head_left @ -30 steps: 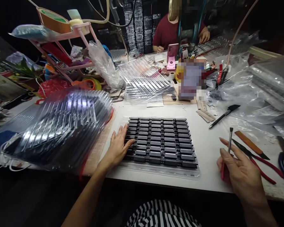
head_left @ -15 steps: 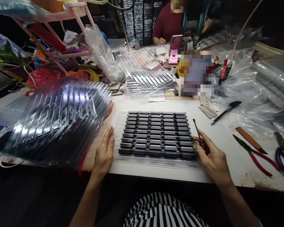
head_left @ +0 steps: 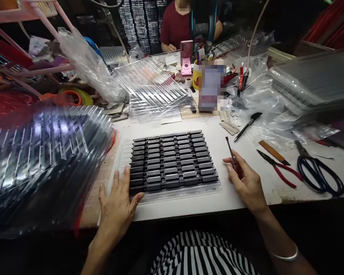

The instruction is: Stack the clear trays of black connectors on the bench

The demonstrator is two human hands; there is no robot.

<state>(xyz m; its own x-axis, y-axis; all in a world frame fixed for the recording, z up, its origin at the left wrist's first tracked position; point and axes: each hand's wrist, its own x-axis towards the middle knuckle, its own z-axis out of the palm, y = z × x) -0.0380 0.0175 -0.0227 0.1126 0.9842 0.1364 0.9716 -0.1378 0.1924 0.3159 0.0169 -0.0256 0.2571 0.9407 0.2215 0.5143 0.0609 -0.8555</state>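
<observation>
In front of me a clear plastic tray (head_left: pixel 123 152) lies on the white work surface. Rows of black ribbed strip-shaped parts (head_left: pixel 172 160) fill most of it. My left hand (head_left: pixel 117 198) rests on the tray's near left corner, fingers spread, thumb by the nearest row. To the right of the tray, just apart from it, my right hand (head_left: pixel 245 179) is closed around a small screwdriver (head_left: pixel 229 149). The blade points up and away from me; the handle, dark red where it shows, is mostly hidden in the fingers.
At the left is a pile of clear ribbed trays (head_left: pixel 46 152). Red-handled pliers (head_left: pixel 281 170), scissors (head_left: pixel 318 172), an orange-handled blade (head_left: pixel 273 151) and a black knife (head_left: pixel 248 126) lie right. More empty trays (head_left: pixel 154 88) sit behind. A person in a dark red shirt (head_left: pixel 172 30) sits opposite.
My right hand has come away from the tray's right edge with the screwdriver. My left hand has gone from upright beside the tray to flat on its corner. The view has turned right.
</observation>
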